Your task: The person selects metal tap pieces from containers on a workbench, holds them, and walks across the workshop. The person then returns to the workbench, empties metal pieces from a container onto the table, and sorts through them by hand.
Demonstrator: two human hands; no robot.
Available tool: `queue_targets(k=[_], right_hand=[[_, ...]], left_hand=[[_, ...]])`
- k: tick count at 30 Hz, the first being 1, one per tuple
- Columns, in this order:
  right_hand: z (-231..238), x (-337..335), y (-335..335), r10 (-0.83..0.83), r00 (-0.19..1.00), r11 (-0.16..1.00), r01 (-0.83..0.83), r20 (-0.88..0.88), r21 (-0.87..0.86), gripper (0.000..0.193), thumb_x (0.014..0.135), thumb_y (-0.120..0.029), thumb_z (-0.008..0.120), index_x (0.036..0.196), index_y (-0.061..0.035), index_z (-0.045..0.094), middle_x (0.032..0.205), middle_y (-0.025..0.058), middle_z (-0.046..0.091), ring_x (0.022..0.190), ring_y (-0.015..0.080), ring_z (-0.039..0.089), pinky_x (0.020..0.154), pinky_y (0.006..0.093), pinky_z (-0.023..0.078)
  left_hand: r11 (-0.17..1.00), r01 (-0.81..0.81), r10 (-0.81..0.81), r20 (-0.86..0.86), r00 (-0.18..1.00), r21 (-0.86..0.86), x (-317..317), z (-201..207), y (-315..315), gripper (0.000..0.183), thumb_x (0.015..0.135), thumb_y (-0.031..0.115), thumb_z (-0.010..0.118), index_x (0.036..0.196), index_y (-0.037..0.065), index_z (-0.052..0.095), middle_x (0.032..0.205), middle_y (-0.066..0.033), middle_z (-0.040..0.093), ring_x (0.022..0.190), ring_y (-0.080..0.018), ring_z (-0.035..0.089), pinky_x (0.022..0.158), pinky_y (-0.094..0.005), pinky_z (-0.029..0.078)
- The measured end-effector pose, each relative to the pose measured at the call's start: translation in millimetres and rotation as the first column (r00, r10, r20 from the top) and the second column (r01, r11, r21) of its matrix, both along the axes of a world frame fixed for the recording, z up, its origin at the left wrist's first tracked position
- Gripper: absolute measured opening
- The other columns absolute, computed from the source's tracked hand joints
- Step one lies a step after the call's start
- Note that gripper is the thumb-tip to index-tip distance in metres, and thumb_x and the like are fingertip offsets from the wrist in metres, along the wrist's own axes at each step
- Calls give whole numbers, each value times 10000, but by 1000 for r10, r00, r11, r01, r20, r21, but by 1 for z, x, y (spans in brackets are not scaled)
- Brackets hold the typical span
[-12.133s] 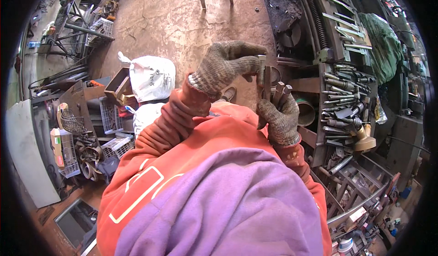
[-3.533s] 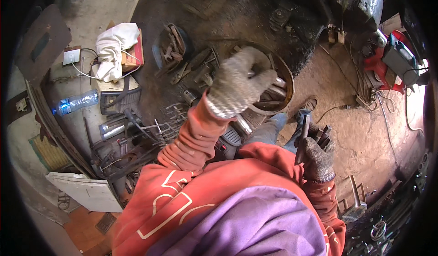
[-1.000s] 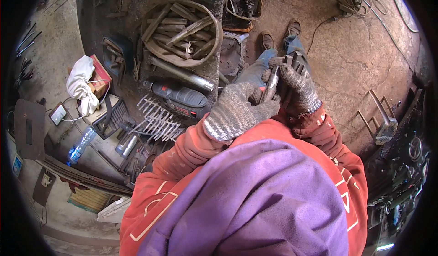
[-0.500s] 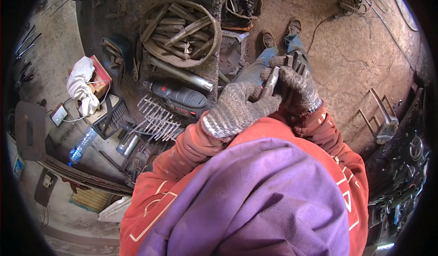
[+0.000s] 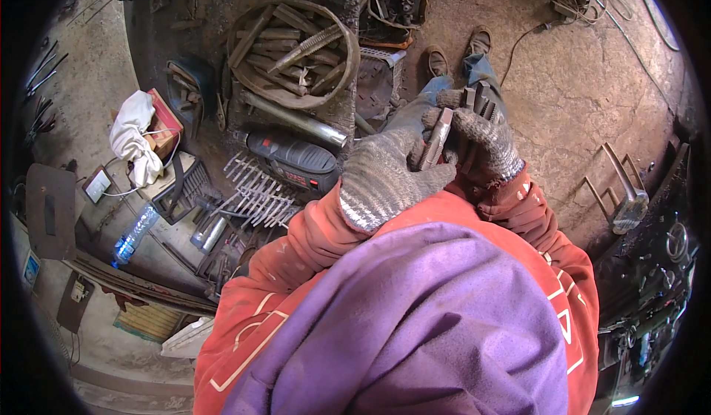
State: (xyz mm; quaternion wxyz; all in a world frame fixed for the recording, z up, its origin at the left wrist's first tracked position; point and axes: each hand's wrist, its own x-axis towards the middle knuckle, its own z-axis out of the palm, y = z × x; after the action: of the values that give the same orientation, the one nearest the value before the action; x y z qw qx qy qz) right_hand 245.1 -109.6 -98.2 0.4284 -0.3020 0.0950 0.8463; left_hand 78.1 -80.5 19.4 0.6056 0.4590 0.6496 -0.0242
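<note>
My left hand (image 5: 389, 167), in a grey knitted glove, is closed around a metal thread tap (image 5: 435, 141). The tap has a threaded lower part and a smooth upper shank, and is tilted in front of my body. Close beside it, my right hand (image 5: 489, 135), gloved alike, is closed on several dark metal taps (image 5: 485, 104) whose ends stick up past the fingers. Their lower parts are hidden by the glove and in shadow. The fingertips of both hands nearly meet around the held tap.
To the left, a bench bears a round tub (image 5: 235, 36) of long metal tools, a steel rod (image 5: 300, 121), a dark power tool (image 5: 296, 162) and a rack of thin rods (image 5: 255, 193). A bag of metal rings (image 5: 398, 4) lies ahead. A metal frame (image 5: 629, 208) stands right.
My left hand has shifted slightly right and turned the tap a little, so its smooth shank shows more. The right hand stays almost in place.
</note>
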Motion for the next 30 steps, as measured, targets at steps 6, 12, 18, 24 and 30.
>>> queue_targets(k=[6, 12, 18, 24, 30], right_hand=[[5, 0, -1, -12, 999, 1000, 12, -45, -15, 311, 873, -38, 672, 1172, -47, 587, 1024, 115, 674, 932, 257, 685, 827, 402, 581], [2, 5, -4, 32, 994, 999, -32, -103, 0, 339, 882, -25, 652, 1212, -50, 578, 1101, 145, 664, 988, 284, 677, 856, 427, 573], [-12, -2, -5, 52, 929, 968, -138, 367, 210, 371, 912, -131, 649, 1247, 2, 562, 1181, 162, 632, 1068, 317, 642, 869, 434, 539], [29, -16, 36, 101, 918, 963, -187, 383, 194, 388, 920, -161, 694, 1250, -1, 565, 1060, 82, 660, 920, 187, 666, 801, 330, 562], [92, -49, 103, -35, 747, 772, -401, 664, 492, 319, 934, -141, 679, 1175, 60, 618, 956, 116, 696, 793, 177, 665, 682, 286, 544]], left_hand=[[988, -71, 68, 28, 997, 136, 8, 3, -2, 260, 816, 223, 818, 969, 32, 732, 820, -88, 720, 717, -120, 639, 687, -302, 533], [989, 22, -18, -32, 999, 143, 11, 5, 4, 296, 792, 259, 833, 941, 28, 722, 793, -107, 707, 676, -153, 636, 650, -322, 533], [974, -22, 15, 33, 999, 223, 2, -4, -3, 395, 781, 209, 828, 1078, 19, 650, 860, -144, 674, 754, -232, 615, 724, -365, 511], [941, -195, 138, 211, 968, 276, -29, 14, 7, 412, 785, 315, 798, 1091, 67, 678, 936, -189, 641, 914, -387, 627, 801, -449, 494], [876, -276, 104, 405, 908, 395, -89, 37, -10, 334, 878, 329, 775, 947, 19, 670, 857, -126, 612, 782, -238, 578, 725, -366, 468]])
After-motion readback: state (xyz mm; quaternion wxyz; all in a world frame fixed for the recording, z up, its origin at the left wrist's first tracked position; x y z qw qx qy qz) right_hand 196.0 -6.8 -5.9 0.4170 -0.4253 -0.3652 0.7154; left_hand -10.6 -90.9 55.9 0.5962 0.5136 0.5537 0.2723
